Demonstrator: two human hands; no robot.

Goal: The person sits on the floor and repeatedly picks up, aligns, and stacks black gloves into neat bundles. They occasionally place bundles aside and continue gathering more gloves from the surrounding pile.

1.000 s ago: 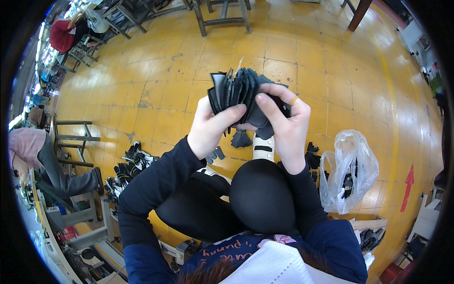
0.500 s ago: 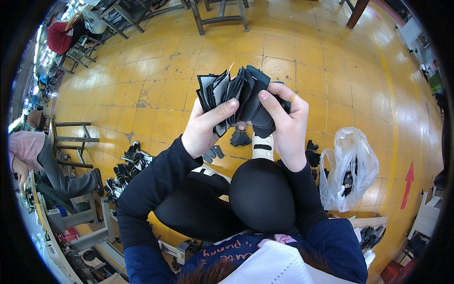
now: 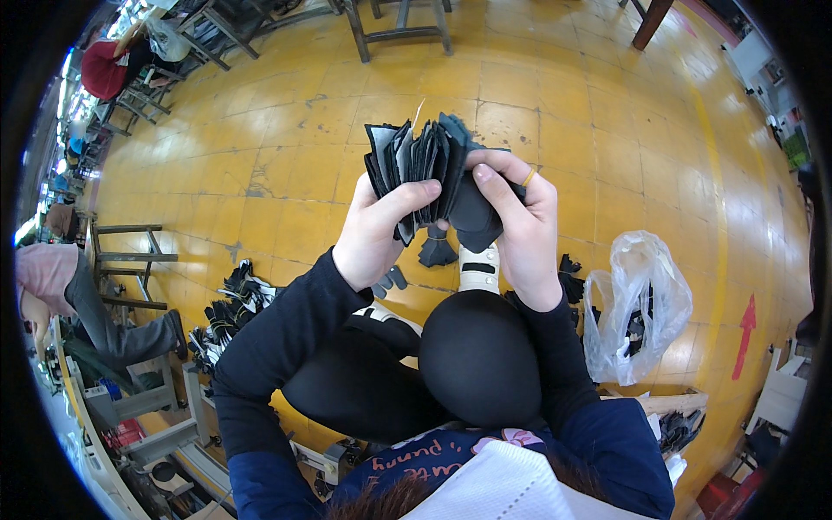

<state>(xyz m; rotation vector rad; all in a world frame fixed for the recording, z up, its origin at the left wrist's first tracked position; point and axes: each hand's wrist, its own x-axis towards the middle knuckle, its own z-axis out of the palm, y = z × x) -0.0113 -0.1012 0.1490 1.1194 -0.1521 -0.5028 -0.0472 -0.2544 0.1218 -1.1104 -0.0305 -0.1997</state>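
A thick stack of dark fabric pieces, black with some grey faces, stands on edge between my hands, above my knees. My left hand is closed round its left side, the thumb lying across the pieces. With thumb and forefinger my right hand pinches several dark grey pieces at the right end of the stack; a yellow ring is on one finger. The other fingers of my right hand are partly hidden behind the pieces. A pale thread sticks up from the top of the stack.
A tied dark bundle lies on the yellow floor by my shoe. Piles of black and white pieces lie at left, near a machine frame. A clear plastic bag with dark pieces stands at right. Wooden stools and two seated people are farther off.
The pieces in my left hand are bunched more upright and closer together. My right hand has shifted slightly left, and its pieces have fanned a little differently.
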